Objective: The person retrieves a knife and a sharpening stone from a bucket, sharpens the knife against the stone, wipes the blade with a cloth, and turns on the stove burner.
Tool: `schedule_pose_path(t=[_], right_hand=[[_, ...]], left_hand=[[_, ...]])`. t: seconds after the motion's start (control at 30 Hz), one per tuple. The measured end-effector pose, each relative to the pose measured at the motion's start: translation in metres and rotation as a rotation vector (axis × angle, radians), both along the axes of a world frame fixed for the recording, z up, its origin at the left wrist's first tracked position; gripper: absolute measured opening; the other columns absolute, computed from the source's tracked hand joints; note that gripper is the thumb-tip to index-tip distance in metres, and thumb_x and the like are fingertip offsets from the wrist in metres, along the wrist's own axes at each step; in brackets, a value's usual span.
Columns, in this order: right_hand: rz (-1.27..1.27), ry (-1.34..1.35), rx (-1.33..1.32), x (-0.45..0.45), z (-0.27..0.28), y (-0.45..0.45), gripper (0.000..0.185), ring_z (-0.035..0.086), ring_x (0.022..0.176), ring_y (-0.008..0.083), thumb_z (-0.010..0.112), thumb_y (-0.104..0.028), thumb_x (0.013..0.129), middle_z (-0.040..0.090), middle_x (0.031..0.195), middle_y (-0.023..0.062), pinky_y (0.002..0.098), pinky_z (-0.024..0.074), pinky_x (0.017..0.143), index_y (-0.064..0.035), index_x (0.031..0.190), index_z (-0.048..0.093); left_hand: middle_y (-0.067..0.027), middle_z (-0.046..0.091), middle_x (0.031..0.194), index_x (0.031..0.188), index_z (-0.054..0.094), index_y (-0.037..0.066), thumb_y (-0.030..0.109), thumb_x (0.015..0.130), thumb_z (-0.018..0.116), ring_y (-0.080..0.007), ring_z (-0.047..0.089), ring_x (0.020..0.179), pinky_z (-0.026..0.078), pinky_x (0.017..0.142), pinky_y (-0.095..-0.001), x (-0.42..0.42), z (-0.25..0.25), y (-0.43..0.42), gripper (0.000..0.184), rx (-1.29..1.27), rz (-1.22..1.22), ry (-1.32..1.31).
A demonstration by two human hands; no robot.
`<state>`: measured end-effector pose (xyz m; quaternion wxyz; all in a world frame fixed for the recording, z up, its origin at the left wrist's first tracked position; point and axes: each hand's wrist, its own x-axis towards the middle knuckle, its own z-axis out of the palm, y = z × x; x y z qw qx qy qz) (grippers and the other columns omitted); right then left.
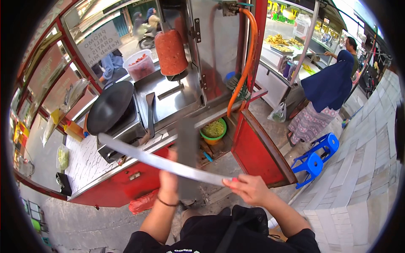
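At the left, a black pan (pixel 110 107) sits tilted on the stove, and a metal spatula (pixel 150 114) lies just to its right, along the edge of the metal tray (pixel 168 103); neither is in hand, so they look to have no part in the present work. The long knife (pixel 162 163) is in front of the counter, its curved blade slanting from the tip near the stove down to the right and crossing over a dark slab (pixel 188 147). The left hand (pixel 168 181) is closed on the slab's left edge and holds it upright, with most of its fingers hidden or blurred. Above and behind, the cone of meat (pixel 171 52) hangs over the tray, well apart from the blade; its sides look smooth and full, so cutting seems not yet begun. Further right, a green bowl (pixel 213 129) of shredded greens stands inside the cabinet. The right hand (pixel 249 189) is pressed together around the near end of the knife, beside the open red door (pixel 263 154). Judged by this crossing of blade and slab, the rubbing of one on the other looks under way rather than finished; how many strokes are done or left, how keen the edge is, and whether the two touch, I cannot tell.
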<state>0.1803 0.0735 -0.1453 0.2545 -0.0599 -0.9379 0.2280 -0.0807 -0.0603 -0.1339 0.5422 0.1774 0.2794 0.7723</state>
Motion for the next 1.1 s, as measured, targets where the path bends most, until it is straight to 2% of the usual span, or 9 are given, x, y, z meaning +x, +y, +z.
schedule_pose_path(t=[0.07, 0.17, 0.33, 0.4, 0.5, 0.6, 0.8, 0.9, 1.1], right_hand=[[-0.002, -0.049, -0.059, 0.017, -0.014, -0.003, 0.045, 0.052, 0.058, 0.0209, 0.068, -0.024, 0.092, 0.045, 0.072, 0.0039, 0.0347, 0.0442, 0.05, -0.0288, 0.137, 0.063], [-0.078, -0.13, 0.027, 0.029, -0.006, 0.009, 0.045, 0.052, 0.058, 0.0212, 0.067, -0.023, 0.093, 0.046, 0.072, 0.0035, 0.0352, 0.0449, 0.051, -0.0289, 0.137, 0.063], [-0.103, 0.067, -0.018, -0.011, 0.043, 0.022, 0.045, 0.053, 0.058, 0.0217, 0.067, -0.023, 0.093, 0.048, 0.073, 0.0041, 0.0357, 0.0451, 0.051, -0.0282, 0.137, 0.063], [-0.093, 0.101, -0.031, -0.008, 0.037, 0.018, 0.044, 0.053, 0.058, 0.0218, 0.067, -0.023, 0.093, 0.048, 0.073, 0.0044, 0.0359, 0.0449, 0.051, -0.028, 0.137, 0.063], [-0.01, -0.05, -0.064, 0.018, -0.011, -0.001, 0.047, 0.052, 0.056, 0.0216, 0.068, -0.023, 0.092, 0.047, 0.072, 0.0038, 0.0355, 0.0439, 0.049, -0.0292, 0.138, 0.062], [-0.06, -0.088, 0.048, 0.032, -0.012, 0.011, 0.048, 0.051, 0.054, 0.021, 0.069, -0.024, 0.09, 0.045, 0.072, 0.0038, 0.036, 0.0429, 0.047, -0.031, 0.137, 0.063], [-0.077, 0.093, -0.066, -0.005, 0.031, 0.022, 0.05, 0.052, 0.057, 0.0229, 0.071, -0.014, 0.086, 0.049, 0.074, 0.0056, 0.0356, 0.0431, 0.051, -0.0256, 0.135, 0.065], [-0.017, -0.006, -0.098, 0.014, 0.002, 0.001, 0.048, 0.053, 0.058, 0.0217, 0.068, -0.02, 0.091, 0.049, 0.074, 0.0041, 0.0358, 0.044, 0.052, -0.0279, 0.138, 0.062], [-0.086, -0.1, 0.029, 0.023, 0.012, 0.018, 0.049, 0.053, 0.059, 0.0207, 0.07, -0.021, 0.09, 0.051, 0.078, 0.004, 0.0351, 0.0447, 0.051, -0.0297, 0.138, 0.062]], left_hand=[[-0.0129, 0.065, 0.097, 0.116, 0.059, -0.001, 0.054, 0.102, 0.046, -0.0224, 0.065, 0.084, 0.055, 0.065, -0.0374, -0.027, 0.037, -0.001, 0.058, 0.143, 0.31, -0.119], [-0.0132, 0.064, 0.1, 0.113, 0.058, 0.001, 0.05, 0.104, 0.044, -0.0251, 0.062, 0.081, 0.05, 0.061, -0.035, -0.016, 0.042, -0.004, 0.052, 0.096, 0.23, 0.025], [-0.0065, 0.058, 0.137, 0.139, 0.053, 0.0, 0.039, 0.101, 0.056, -0.0182, 0.056, 0.119, 0.04, 0.108, -0.0349, 0.068, -0.016, 0.016, 0.055, -0.171, -0.092, 0.343], [-0.0067, 0.062, 0.128, 0.135, 0.055, 0.002, 0.038, 0.102, 0.054, -0.0193, 0.058, 0.115, 0.041, 0.107, -0.0349, 0.026, -0.063, 0.011, 0.049, -0.195, -0.033, 0.194], [-0.0128, 0.065, 0.104, 0.117, 0.06, 0.005, 0.047, 0.102, 0.051, -0.02, 0.062, 0.095, 0.051, 0.07, -0.0332, -0.019, 0.03, 0.004, 0.046, 0.106, 0.137, -0.049], [-0.0126, 0.062, 0.094, 0.113, 0.059, 0.0, 0.046, 0.106, 0.041, -0.0206, 0.055, 0.079, 0.049, 0.06, -0.0334, -0.021, 0.04, -0.002, 0.05, 0.094, 0.256, 0.019], [-0.0171, 0.065, 0.104, 0.115, 0.059, 0.002, 0.047, 0.101, 0.049, -0.0268, 0.064, 0.081, 0.052, 0.065, -0.0394, 0.03, -0.076, 0.015, 0.049, -0.252, 0.151, 0.224], [-0.0135, 0.063, 0.094, 0.114, 0.059, 0.002, 0.048, 0.103, 0.046, -0.0227, 0.059, 0.071, 0.051, 0.059, -0.0336, 0.014, 0.037, 0.012, 0.048, -0.036, 0.246, 0.105], [-0.0125, 0.061, 0.102, 0.12, 0.056, 0.002, 0.046, 0.103, 0.046, -0.0202, 0.056, 0.08, 0.048, 0.068, -0.034, 0.005, 0.025, 0.008, 0.048, -0.019, 0.405, 0.112]])
